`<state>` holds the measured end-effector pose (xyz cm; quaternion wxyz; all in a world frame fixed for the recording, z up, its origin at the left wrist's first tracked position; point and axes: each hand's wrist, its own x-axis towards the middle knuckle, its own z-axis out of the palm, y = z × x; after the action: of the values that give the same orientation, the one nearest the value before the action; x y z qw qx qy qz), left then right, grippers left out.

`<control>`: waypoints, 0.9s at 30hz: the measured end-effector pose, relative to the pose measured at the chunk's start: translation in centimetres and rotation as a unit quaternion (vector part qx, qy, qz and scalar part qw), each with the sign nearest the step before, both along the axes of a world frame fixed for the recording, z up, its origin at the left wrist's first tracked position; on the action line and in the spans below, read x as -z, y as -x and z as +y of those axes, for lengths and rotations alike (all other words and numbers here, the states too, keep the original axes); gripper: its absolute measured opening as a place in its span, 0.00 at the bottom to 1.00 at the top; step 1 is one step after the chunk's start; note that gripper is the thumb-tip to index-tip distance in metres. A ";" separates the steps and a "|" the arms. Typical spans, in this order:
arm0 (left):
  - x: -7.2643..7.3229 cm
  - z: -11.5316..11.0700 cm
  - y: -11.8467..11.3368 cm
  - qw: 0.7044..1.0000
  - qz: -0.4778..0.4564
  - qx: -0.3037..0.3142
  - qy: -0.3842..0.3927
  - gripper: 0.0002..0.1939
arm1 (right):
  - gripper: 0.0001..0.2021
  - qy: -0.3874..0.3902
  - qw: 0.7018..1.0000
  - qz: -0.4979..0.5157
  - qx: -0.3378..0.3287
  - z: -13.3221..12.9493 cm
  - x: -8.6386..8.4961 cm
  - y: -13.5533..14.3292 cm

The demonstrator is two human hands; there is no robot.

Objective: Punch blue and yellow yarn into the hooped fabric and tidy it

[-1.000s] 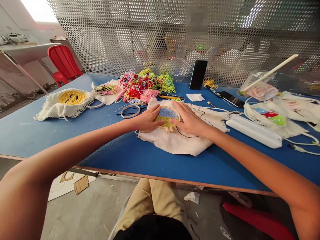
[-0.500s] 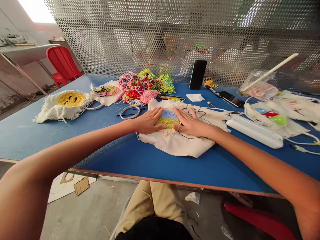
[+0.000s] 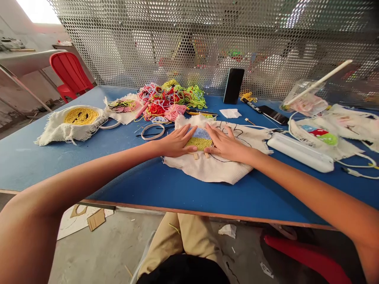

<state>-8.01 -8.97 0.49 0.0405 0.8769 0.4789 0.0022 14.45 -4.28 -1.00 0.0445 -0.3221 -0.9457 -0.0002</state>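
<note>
A cream cloth with frayed edges lies on the blue table in front of me. Blue and yellow yarn stitching fills a patch of it, framed by an embroidery hoop whose wooden ends stick out toward me. Flat on the left side of the patch rests my left hand, fingers stretched out. My right hand lies on the right side, its fingers spread over the cloth. Black outlines are drawn on the cloth by my right hand. Most of the hoop's rim is hidden under both hands.
Behind the cloth sits a heap of coloured yarn, with a loose hoop nearer me. A phone leans upright against the perforated metal screen. To the right are a white elongated device and cables; at left, a smiley-face embroidery.
The fingers of both hands have lifted or spread slightly on the hoop. My view has shifted a little; the cloth and other items stay in place.
</note>
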 end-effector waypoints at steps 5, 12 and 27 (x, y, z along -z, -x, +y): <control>-1.3 -0.1 0.5 0.998 -0.012 -0.006 0.066 0.48 | 0.48 0.104 0.994 -0.026 -0.008 0.7 -1.1 -0.7; -1.2 0.3 1.5 0.999 -0.030 0.008 0.040 0.52 | 0.50 0.119 0.993 0.009 0.017 1.1 -1.5 -1.0; -0.8 0.0 1.2 0.994 -0.095 -0.013 0.048 0.57 | 0.53 0.106 0.991 0.084 -0.005 1.2 0.0 -0.9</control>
<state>-9.25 -8.99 1.29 0.1276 0.8634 0.4841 0.0628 15.35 -3.03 -0.99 0.0894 -0.3193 -0.9348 0.1270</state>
